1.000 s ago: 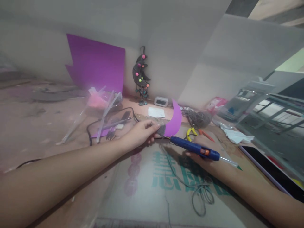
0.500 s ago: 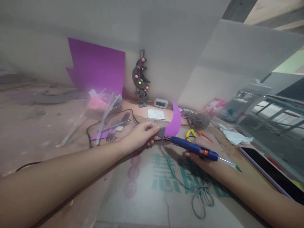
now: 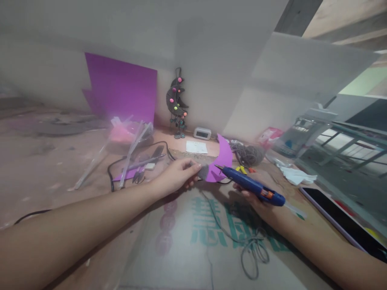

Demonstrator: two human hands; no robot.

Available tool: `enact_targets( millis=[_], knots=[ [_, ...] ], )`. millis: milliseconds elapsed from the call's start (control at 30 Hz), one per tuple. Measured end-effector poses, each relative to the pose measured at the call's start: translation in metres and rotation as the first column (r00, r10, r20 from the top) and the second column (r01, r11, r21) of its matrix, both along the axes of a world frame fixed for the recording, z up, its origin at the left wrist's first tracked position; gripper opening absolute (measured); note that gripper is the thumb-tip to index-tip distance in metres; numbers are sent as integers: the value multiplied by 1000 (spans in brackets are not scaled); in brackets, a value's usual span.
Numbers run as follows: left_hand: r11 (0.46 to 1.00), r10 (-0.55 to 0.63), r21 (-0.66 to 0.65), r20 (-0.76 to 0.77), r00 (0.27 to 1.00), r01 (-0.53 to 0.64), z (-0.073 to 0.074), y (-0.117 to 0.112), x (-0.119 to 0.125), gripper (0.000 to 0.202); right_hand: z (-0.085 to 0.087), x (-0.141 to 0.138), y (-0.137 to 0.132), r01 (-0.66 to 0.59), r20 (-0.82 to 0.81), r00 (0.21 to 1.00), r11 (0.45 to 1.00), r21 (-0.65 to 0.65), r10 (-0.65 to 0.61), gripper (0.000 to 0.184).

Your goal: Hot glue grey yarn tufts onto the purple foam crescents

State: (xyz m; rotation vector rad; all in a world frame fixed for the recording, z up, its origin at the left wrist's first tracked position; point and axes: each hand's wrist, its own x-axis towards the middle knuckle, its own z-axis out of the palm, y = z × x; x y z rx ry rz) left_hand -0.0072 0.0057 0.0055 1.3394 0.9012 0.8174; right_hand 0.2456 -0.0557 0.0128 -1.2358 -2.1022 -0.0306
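Between the thumb and fingers of my left hand (image 3: 183,173) is the lower end of a purple paper crescent (image 3: 224,155), which curves up to the right. Grey yarn (image 3: 203,172) covers that end of the crescent, right beside my thumb. My right hand (image 3: 252,189) is wrapped round a blue glue gun (image 3: 249,181), partly hidden behind it. The gun's nozzle points left, in front of the purple paper; whether it touches cannot be told. A clear glue stick (image 3: 294,209) sticks out of its back end. A loose grey yarn strand (image 3: 222,225) trails over the cardboard below.
A decorated dark crescent (image 3: 175,98) hangs on the wall beside a purple sheet (image 3: 123,88). Behind my hands are a small clock (image 3: 202,133) and a yarn ball (image 3: 249,154). Glue sticks (image 3: 130,155) lie left; a phone (image 3: 335,213) and plastic jug (image 3: 302,135) stand right.
The glue gun's nozzle has moved from the yarn-covered end up and right, over the bare purple paper. My left hand still holds the crescent. The whole view has shifted slightly.
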Motion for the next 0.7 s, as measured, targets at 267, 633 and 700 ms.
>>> enact_targets(
  millis=[267, 633, 700],
  knots=[
    [998, -44, 49, -50, 998, 47, -3, 2, 0, 24, -2, 8, 8, 248, -220, 940, 964, -92, -263, 32],
    [920, -318, 170, -206, 925, 354, -6, 9, -11, 33, 5, 0, 8, 419, -219, 833, 838, -351, -508, 46],
    [920, -302, 189, -212, 929, 342, -7, 9, -11, 34, 9, -1, 8, 370, -238, 851, 857, -360, -468, 48]
  ],
)
